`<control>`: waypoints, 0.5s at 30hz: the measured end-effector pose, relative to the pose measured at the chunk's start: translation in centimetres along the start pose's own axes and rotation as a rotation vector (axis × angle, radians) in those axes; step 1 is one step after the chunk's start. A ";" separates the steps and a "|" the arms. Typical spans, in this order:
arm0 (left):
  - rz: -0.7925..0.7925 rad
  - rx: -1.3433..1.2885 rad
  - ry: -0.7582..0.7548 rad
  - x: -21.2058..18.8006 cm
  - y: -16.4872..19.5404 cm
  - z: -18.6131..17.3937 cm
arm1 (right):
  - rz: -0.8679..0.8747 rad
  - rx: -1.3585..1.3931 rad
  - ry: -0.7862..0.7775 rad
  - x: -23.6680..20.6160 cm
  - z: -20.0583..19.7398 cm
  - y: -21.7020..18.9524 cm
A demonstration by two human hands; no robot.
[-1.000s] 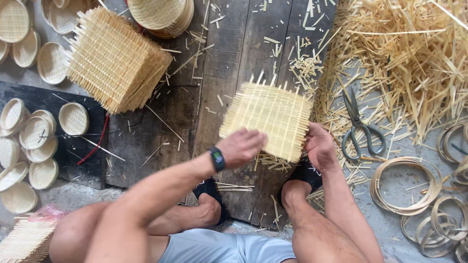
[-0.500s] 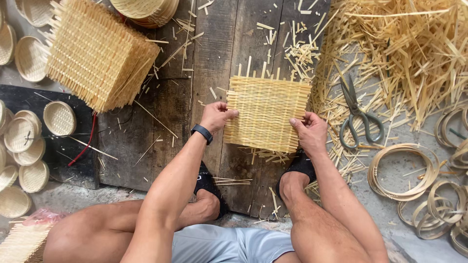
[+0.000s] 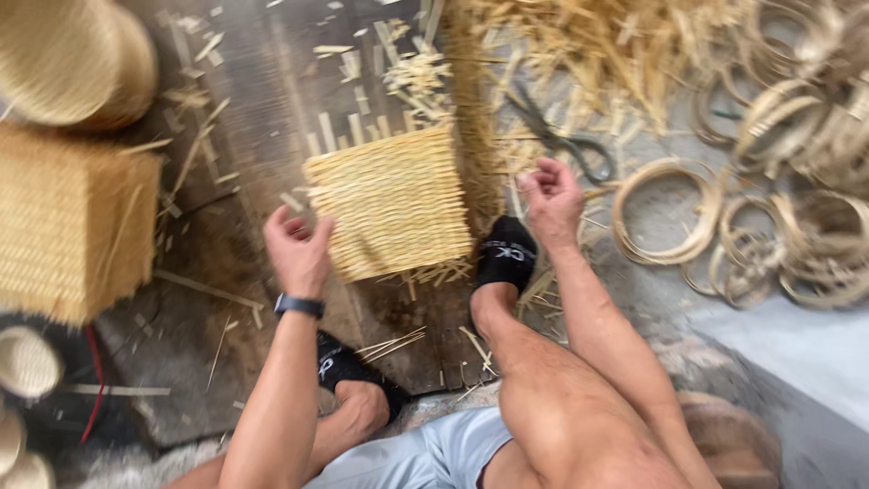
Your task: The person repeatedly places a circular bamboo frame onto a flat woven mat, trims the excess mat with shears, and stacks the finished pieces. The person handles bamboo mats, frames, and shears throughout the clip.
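The woven mat lay flat on the floor boards btwn both hands, left hand & right hand open, holding nothing; weave looked mostly done, w/ stick ends untrimmed.

Dark old wooden boards on the ground, with little bits of straw all over. Grey concrete floor off to the right, with round bamboo rings, a messy heap of pale strips and black scissors. A tall pile of woven mats on the left, small round baskets low in the corner, soft daylight everywhere.
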State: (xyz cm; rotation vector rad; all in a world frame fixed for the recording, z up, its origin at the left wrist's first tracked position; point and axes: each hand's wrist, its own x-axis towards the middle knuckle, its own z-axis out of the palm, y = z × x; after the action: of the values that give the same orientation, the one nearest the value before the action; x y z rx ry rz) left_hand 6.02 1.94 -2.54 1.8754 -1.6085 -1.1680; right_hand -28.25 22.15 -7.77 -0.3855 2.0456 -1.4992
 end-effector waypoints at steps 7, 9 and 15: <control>0.096 -0.128 0.243 -1.1 0.1 -2.0 | -0.133 -1.129 0.207 -1.6 -17.7 3.1; 0.135 -0.119 0.254 -0.9 0.4 -2.4 | 0.017 -1.044 0.073 -2.0 -19.5 3.8; 0.221 -0.092 0.282 -2.1 4.2 -3.2 | 0.100 -0.725 0.108 -2.5 -21.1 4.1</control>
State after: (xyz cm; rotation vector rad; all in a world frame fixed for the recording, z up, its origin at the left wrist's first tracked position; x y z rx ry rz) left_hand 6.08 2.14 3.16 1.6695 -1.5304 -0.8286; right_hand -38.40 41.17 -6.50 -0.4695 2.6079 -0.6859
